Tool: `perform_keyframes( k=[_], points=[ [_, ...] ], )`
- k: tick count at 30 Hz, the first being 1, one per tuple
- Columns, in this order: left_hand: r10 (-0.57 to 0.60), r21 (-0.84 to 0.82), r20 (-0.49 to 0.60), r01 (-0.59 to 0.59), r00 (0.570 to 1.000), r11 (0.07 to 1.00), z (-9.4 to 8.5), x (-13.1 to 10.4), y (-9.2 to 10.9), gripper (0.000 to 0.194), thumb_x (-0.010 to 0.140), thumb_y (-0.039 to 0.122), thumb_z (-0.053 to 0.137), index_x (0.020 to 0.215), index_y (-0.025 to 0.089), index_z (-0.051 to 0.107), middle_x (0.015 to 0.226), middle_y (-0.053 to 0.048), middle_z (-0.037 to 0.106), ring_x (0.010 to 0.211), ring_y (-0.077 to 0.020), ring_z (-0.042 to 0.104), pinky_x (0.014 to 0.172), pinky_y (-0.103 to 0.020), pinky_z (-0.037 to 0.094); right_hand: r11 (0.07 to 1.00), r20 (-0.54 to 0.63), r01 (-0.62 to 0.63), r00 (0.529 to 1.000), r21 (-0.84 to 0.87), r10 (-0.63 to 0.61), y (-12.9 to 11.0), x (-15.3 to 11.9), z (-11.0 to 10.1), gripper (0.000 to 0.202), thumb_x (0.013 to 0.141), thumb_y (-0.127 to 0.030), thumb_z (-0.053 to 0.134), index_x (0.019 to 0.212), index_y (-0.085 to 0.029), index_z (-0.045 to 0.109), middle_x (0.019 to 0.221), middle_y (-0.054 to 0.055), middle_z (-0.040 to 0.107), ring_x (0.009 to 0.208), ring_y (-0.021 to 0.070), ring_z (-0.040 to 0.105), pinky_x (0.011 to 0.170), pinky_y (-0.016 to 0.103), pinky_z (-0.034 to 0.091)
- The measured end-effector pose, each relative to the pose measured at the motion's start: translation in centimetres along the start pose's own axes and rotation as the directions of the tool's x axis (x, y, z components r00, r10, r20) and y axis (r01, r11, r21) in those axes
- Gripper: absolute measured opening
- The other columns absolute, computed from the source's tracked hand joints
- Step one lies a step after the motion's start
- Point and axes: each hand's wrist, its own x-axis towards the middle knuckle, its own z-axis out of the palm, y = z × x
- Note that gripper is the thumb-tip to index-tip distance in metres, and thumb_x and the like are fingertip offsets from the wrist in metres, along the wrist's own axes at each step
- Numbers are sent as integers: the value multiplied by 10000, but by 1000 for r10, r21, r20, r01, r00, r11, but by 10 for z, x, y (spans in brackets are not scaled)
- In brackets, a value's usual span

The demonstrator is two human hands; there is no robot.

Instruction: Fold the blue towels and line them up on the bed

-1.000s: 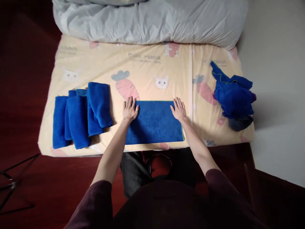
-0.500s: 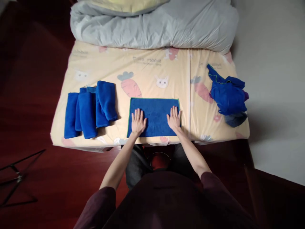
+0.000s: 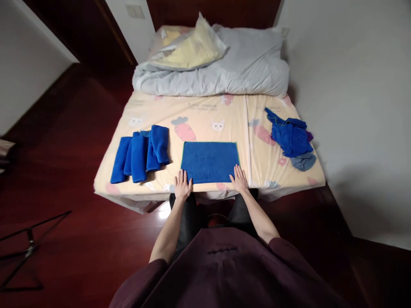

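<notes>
A blue cloth [image 3: 210, 160] with a green edge lies flat near the front of the bed. My left hand [image 3: 183, 185] rests open at its front left corner, fingertips on the cloth. At the front right corner lies my right hand [image 3: 239, 179], its fingers spread and touching the cloth's edge. Neither hand grips anything. Several rolled or folded blue cloths [image 3: 138, 156] lie side by side on the left of the bed. To the right is a crumpled heap of blue cloths [image 3: 292, 137], with a grey-blue piece [image 3: 303, 161] at its lower edge.
The bed [image 3: 199, 115] has a yellow sheet with carrots and rabbits. A grey quilt [image 3: 250, 64] and a pale yellow cloth [image 3: 199, 45] lie at its far end. Black stand legs [image 3: 30, 248] are on the floor at left, and a wall is at right.
Both hands have slid back toward me, from the cloth's middle sides to its front corners. The view has tilted up, showing more of the bed's far end.
</notes>
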Motion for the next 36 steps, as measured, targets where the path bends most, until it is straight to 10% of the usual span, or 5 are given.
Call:
perform_keyframes(
  k=[8,17,22,36],
  points=[
    [-71,-126,101,84,992,989,-16,-34,-37,708,935,315,522,1580,83,346,1675,-248,275,1588,-358,189,1265,-583,224,943,-90,-111,985,315,146,42,-44,-16,570,970,-284,500,1506,-90,501,1638,194,394,1559,278,321,1286,469,274],
    [-250,-385,133,282,959,879,-35,-16,-50,540,851,213,634,1381,145,551,1341,-182,678,1153,-258,702,1011,-393,557,626,-40,-192,940,756,338,73,-71,-28,327,837,-239,635,1147,-153,697,1187,177,751,1006,265,758,945,427,617],
    [-302,-290,167,340,939,895,-44,-5,-45,456,840,198,620,1292,143,619,1170,-130,746,995,-214,735,930,-328,570,518,106,-305,920,799,378,56,-55,-22,358,792,-224,690,1144,-160,679,1201,162,742,647,151,725,661,316,638],
    [-283,-161,144,305,948,939,-51,10,-32,280,803,236,662,1069,174,724,903,-92,756,926,-255,741,847,-327,553,460,146,-318,917,829,372,48,-47,-25,472,693,-150,717,1157,-177,639,932,41,715,608,118,674,570,239,567]
  ],
)
